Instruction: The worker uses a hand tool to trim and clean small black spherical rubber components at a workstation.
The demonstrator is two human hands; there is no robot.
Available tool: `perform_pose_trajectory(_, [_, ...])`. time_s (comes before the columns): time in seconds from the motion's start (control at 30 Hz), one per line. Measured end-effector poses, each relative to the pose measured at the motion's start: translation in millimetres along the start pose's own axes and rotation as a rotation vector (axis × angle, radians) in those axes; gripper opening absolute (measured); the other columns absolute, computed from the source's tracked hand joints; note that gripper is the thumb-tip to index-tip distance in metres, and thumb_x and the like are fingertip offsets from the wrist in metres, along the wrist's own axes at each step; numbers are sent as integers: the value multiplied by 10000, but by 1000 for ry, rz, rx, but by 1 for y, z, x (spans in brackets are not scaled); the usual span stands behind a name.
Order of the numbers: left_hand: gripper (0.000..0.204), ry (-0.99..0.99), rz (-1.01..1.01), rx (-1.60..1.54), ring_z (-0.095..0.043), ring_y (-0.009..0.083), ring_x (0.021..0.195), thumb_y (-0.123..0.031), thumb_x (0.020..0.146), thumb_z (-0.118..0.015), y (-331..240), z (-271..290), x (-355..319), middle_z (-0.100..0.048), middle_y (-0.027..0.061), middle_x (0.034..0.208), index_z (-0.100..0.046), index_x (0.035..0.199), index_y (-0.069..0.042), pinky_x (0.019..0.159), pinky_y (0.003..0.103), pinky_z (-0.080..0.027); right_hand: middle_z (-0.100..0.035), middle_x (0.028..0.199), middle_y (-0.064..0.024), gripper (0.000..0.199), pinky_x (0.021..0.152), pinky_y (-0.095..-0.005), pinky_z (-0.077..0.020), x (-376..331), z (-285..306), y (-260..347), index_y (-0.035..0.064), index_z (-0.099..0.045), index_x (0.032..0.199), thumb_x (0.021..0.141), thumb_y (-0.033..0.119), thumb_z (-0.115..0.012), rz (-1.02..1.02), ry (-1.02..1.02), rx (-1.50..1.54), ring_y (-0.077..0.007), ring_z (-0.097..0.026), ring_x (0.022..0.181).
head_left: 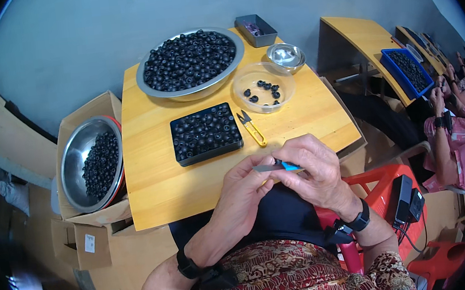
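Note:
My right hand [313, 170] is closed around a small knife with a blue handle [290, 166], its grey blade lying crosswise toward my left hand. Between the fingertips of my left hand [241, 186] a small black round part [277, 162] is pinched, mostly hidden by the fingers and touching or very near the blade. Both hands are held together over my lap at the table's near edge. Just beyond them lie yellow-handled thread snips [252, 129], beside a black rectangular tray [209, 158] full of black round parts with holes.
A large metal basin [150, 89] heaped with the parts, a clear plastic bowl [237, 94] with several parts, a small metal bowl [285, 54] and a grey bin [258, 39] stand farther back. Another basin [70, 167] sits in a carton at left. Co-workers sit at right near a blue tray [424, 91].

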State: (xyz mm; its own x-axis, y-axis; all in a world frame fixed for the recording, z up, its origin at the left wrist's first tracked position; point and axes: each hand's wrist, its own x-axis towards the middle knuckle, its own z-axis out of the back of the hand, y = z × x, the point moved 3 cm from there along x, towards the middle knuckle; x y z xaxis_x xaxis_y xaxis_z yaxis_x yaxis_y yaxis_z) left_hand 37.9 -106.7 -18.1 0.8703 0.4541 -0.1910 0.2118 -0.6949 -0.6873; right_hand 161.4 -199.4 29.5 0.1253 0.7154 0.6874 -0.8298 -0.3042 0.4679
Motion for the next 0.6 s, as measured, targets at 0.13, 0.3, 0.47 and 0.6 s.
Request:
perform_pose_trajectory(0.13, [218, -70, -35, 96, -579, 55, 868, -203, 936, -649, -12, 6, 10, -660, 3, 948, -652, 1092, -51, 776, 201, -437, -642, 903, -131, 287, 709, -375, -531, 14, -6, -7, 30, -662, 1024, 746, 28, -734, -16, -6, -10, -298, -646, 834])
perform_pose_trajectory(0.3, [231, -182, -337, 609, -616, 102, 897, -157, 949, -605, -65, 25, 30, -673, 44, 977, -644, 1121, -8, 830, 245, -480, -631, 880, -138, 269, 708, -358, -530, 50, -7, -58, 13, -650, 1028, 777, 65, -732, -95, -105, -70, -276, -650, 798])
perform_pose_trajectory(0.47, [208, -237, -455, 1003, -617, 93, 880, -100, 899, -648, -105, 74, 69, -672, 43, 932, -661, 1063, 26, 809, 241, -493, -631, 888, -132, 272, 700, -343, -531, 67, -13, -102, 8, -653, 1059, 815, 107, -721, -284, -164, -104, -257, -650, 777])
perform_pose_trajectory(0.6, [140, -338, -642, 1478, -647, 188, 802, -80, 835, -673, -107, 80, 76, -676, 117, 830, -684, 928, 24, 738, 311, -508, -643, 859, -125, 173, 667, -329, -520, 49, -15, -99, -16, -683, 975, 835, 83, -703, -228, -178, -66, -217, -644, 754])
